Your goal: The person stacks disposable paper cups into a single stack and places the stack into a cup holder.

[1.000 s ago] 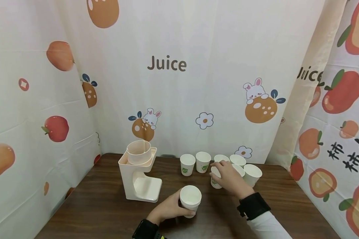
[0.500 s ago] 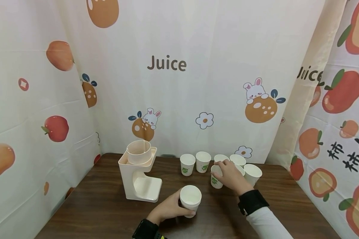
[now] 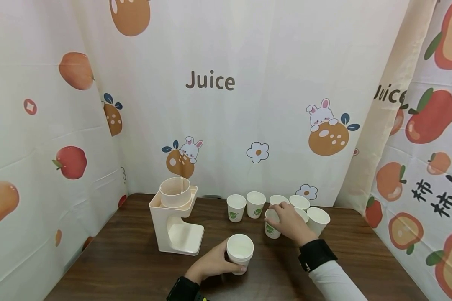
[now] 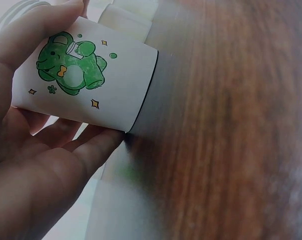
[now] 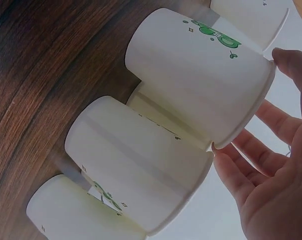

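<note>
Near the table's front, my left hand (image 3: 212, 264) grips a white paper cup (image 3: 240, 247). Stacked rims show at its top, and a green bear print (image 4: 73, 65) shows on its side in the left wrist view. It looks upright and close to the table. Farther back and to the right, my right hand (image 3: 293, 225) pinches the rim of another paper cup (image 3: 272, 230) from above, thumb on one side and fingers on the other. In the right wrist view this cup (image 5: 196, 75) stands on the table beside neighbouring cups (image 5: 135, 160). My right hand partly hides those cups in the head view.
At the left stands a cream-coloured juicer-like appliance (image 3: 175, 221) with a round cup on top. Two paper cups (image 3: 236, 207) are at the back middle; several more (image 3: 318, 219) cluster around my right hand. A printed curtain (image 3: 226, 125) hangs behind the wooden table (image 3: 116, 259).
My right hand has shifted slightly and its fingers have settled on the cup's rim. The left hand and its cup have stayed in place.
</note>
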Available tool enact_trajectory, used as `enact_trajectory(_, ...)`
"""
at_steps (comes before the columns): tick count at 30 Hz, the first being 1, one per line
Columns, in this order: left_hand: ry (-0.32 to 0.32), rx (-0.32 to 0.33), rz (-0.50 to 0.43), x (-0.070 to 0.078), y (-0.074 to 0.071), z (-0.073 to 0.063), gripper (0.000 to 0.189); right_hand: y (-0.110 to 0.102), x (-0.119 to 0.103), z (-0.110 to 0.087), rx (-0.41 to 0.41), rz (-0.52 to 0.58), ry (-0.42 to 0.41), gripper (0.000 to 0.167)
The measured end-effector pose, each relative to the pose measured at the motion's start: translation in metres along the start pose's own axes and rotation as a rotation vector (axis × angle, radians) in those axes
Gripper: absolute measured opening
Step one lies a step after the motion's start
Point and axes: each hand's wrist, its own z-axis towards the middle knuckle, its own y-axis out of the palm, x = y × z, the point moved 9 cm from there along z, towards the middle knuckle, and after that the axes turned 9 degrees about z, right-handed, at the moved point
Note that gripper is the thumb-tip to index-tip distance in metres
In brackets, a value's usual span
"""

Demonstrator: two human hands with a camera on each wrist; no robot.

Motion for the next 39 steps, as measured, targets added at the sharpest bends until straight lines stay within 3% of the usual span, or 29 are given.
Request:
enact_trajectory(16, -0.006, 0.001, 0.006, 0.001, 0.0, 0.0, 0.083, 0.008, -0.011, -0.004, -0.093, -0.01, -0.036, 0.051)
enact_trajectory(29, -0.014, 0.007, 0.014, 0.001, 0.0, -0.001, 0.082, 0.011, -0.019, -0.009, -0.171, 0.067, -0.03, 0.061)
enact_trajectory(39, -0.007, 0.015, 0.02, 0.0, 0.0, 0.0, 0.081, 0.009, -0.026, -0.011, -0.183, 0.089, -0.077, 0.054)
